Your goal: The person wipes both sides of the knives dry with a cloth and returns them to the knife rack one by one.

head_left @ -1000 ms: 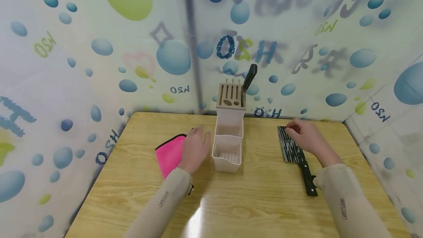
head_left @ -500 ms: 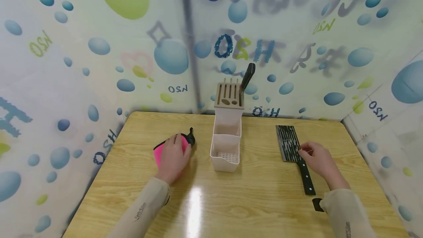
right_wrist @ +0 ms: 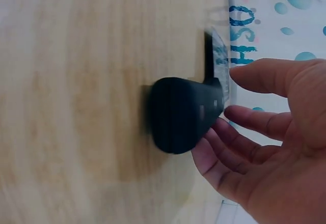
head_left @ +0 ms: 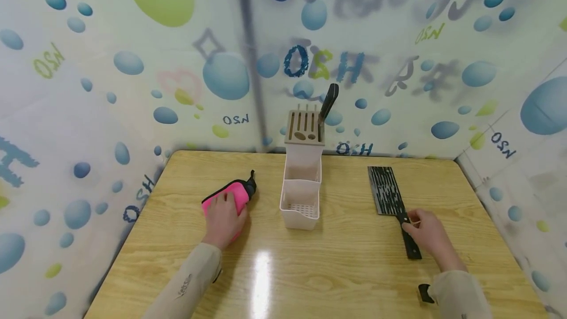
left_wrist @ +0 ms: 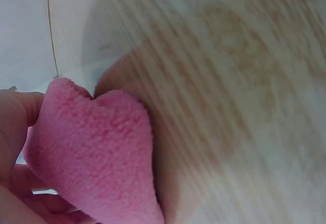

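Note:
My left hand (head_left: 222,220) grips a fuzzy pink cloth (head_left: 239,193) with black trim, left of the knife holder. In the left wrist view the cloth (left_wrist: 97,147) bulges up between thumb and fingers. On the right a cleaver (head_left: 386,191) with a black-and-silver patterned blade lies flat, its black handle (head_left: 413,247) toward me. My right hand (head_left: 427,233) is at that handle near the blade. The right wrist view has its fingertips beside the handle (right_wrist: 178,114), with the thumb extended and not wrapped round it.
A white knife holder (head_left: 288,218) with open front compartments and a slotted brown top stands mid-table. One black-handled knife (head_left: 329,102) leans in its right slot. The wooden table (head_left: 336,270) ends at a patterned wall covering (head_left: 390,92) behind.
My left hand has moved left and toward me, bunching up the pink cloth. The right hand has slid from the cleaver's blade down to its handle. The cleaver lies as before.

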Available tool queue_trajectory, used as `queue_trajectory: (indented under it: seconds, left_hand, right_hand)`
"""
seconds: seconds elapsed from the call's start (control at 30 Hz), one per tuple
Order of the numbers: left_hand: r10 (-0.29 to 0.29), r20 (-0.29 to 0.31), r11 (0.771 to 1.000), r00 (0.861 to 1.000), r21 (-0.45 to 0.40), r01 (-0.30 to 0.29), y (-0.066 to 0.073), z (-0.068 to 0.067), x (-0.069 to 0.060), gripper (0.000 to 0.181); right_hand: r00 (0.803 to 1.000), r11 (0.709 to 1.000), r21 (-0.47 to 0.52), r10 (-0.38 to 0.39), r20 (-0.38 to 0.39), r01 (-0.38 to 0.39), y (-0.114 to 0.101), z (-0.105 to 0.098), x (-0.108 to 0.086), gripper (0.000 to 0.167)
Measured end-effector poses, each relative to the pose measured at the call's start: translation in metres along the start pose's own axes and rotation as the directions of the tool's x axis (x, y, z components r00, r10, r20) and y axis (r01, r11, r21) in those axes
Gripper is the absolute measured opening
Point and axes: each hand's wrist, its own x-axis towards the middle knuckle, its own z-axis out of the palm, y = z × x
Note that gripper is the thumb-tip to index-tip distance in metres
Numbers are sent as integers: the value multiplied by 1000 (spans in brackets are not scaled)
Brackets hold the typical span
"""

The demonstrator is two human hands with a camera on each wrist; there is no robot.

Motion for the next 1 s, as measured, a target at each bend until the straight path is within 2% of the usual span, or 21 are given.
queue_trajectory:
  seconds: [0.23,0.37,0.57,0.73,0.83,1.0]
  left_hand:
    - [-44,86,999,995,-16,45,-4,3,2,45]
    - [-59,135,998,989,-24,62,-6,3,6,38]
    - [-44,134,999,990,-20,47,-3,3,9,35]
    - [-55,144,998,988,-2,56,-2,6,10,29]
    - [-54,148,999,988,3,54,-2,8,10,25]
    - [-45,126,999,991,-6,46,-4,9,9,22]
  right_hand:
    - [996,997,-12,79,32,-78,5,10,-5,50]
    - [993,993,-23,114,25,-114,8,14,-5,47]
    - [986,986,-45,164,14,-163,7,20,-4,39]
    - [970,970,-51,239,31,-238,-1,23,-3,39]
    - [965,965,8,260,40,-261,-7,26,-3,42]
    - [965,948,178,263,26,-263,-19,32,-5,35]
